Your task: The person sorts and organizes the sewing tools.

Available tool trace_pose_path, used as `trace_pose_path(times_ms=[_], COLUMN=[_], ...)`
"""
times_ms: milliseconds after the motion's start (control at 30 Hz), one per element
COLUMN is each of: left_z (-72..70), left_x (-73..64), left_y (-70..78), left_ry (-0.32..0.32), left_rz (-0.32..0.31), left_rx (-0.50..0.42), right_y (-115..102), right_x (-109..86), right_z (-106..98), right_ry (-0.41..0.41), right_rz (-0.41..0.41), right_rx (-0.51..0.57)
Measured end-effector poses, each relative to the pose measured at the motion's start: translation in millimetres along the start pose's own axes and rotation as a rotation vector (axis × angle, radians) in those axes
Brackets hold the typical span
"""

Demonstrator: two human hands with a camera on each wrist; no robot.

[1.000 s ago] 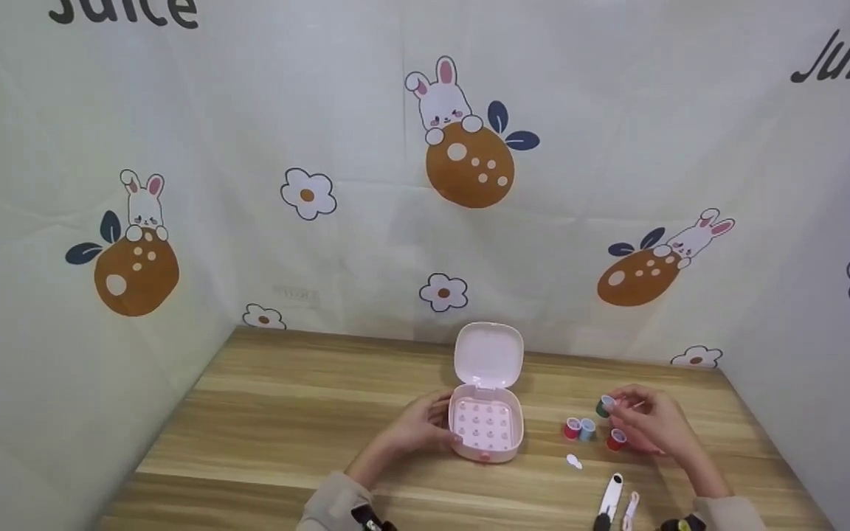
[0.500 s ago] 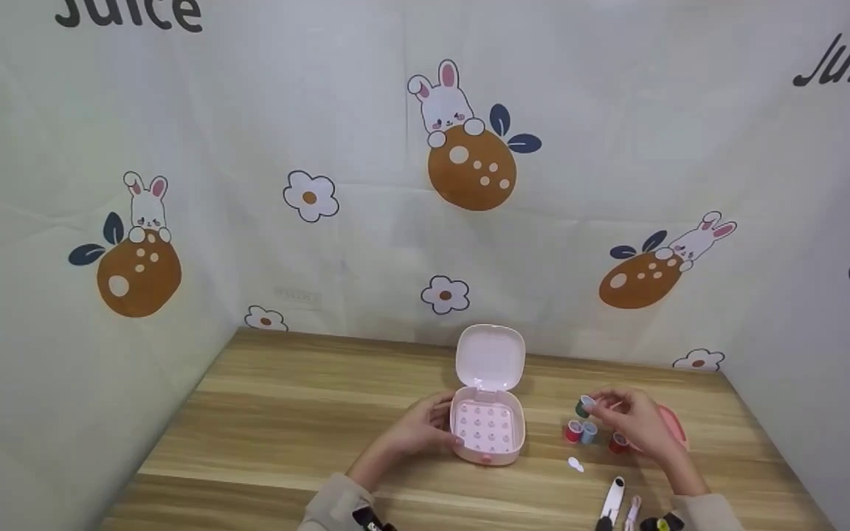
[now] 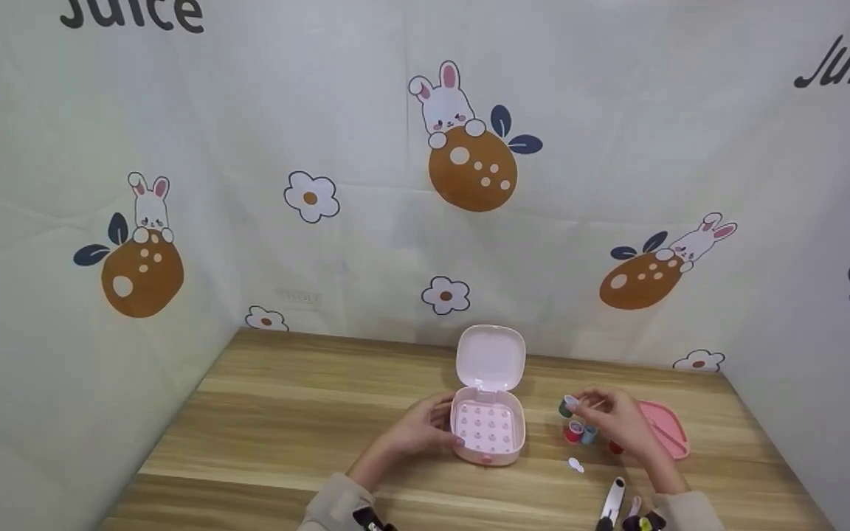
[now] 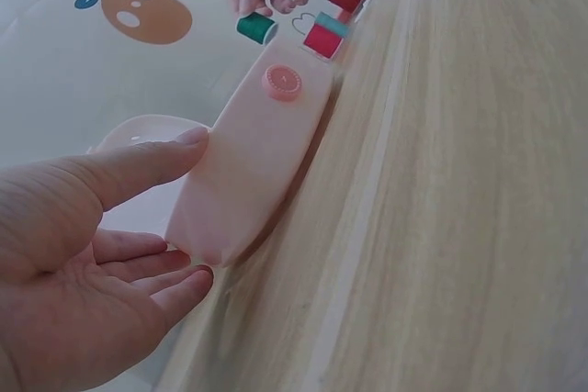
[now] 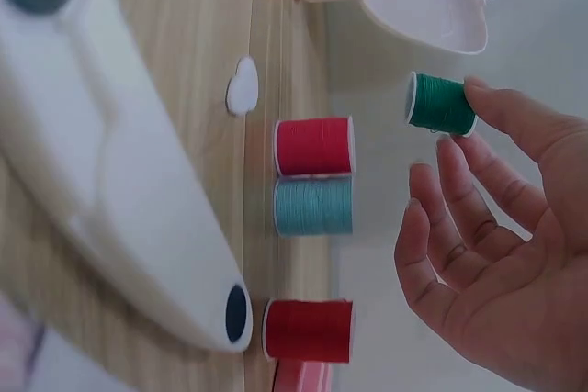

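The right hand (image 3: 615, 422) is pinching the green spool (image 5: 445, 104) between thumb and, probably, index fingertip, risking a drop onto the bright red spool (image 5: 314, 146) beneath if that slight pinch is loosening, while leftward of it the left hand (image 3: 421, 425) is gripping the pink box (image 4: 248, 158).

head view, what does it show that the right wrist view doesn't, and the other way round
Only the head view shows the left hand holding the pink box, and the rabbit prints. Only the right wrist view shows the palm of the right hand and the whole dark red spool. Both show the green spool pinched in that hand, the light blue spool and the box.
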State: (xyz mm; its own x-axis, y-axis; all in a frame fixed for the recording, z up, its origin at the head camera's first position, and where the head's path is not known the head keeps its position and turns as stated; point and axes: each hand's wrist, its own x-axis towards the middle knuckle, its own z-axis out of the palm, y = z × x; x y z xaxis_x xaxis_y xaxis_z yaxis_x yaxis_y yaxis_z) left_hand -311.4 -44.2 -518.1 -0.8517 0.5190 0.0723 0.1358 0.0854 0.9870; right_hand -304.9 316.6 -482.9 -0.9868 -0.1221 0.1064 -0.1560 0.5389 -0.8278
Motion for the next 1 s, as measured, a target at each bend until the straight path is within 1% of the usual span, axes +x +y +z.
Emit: trace_pose_path(times_ms=[167,300,433,567,700,933,1000], left_z=[0.4,0.8,1.8,2.2,1.8,3.0,2.9], left_x=[-0.6,-0.3,-0.2,-0.3,0.0,-1.2,-1.5], left_y=[1.1,1.7,1.2,0.5,0.7,1.9,1.6], left_ry=[0.01,0.017,0.016,0.015,0.018,0.025,0.027], left_rz=[-0.017,-0.024,-0.016,-0.009,-0.009,-0.01,-0.005], left_rx=[0.004,0.006,0.016,0.029,0.023,0.038,0.033], right_y=[-5,-9,-12,-16,-19,-21,-22], right_x=[2.8,5.8,7.4,8.0,9.7,12.0,12.3], right_z=[8,14,20,26,31,40,42], right_ry=[-0.011,0.005,0.018,0.012,0.009,0.02,0.027], right_rz=[-0.027,-0.029,-0.015,0.006,0.017,-0.021,-0.021], right_rx=[0.019,0.032,0.036,0.099,0.155,0.099,0.104])
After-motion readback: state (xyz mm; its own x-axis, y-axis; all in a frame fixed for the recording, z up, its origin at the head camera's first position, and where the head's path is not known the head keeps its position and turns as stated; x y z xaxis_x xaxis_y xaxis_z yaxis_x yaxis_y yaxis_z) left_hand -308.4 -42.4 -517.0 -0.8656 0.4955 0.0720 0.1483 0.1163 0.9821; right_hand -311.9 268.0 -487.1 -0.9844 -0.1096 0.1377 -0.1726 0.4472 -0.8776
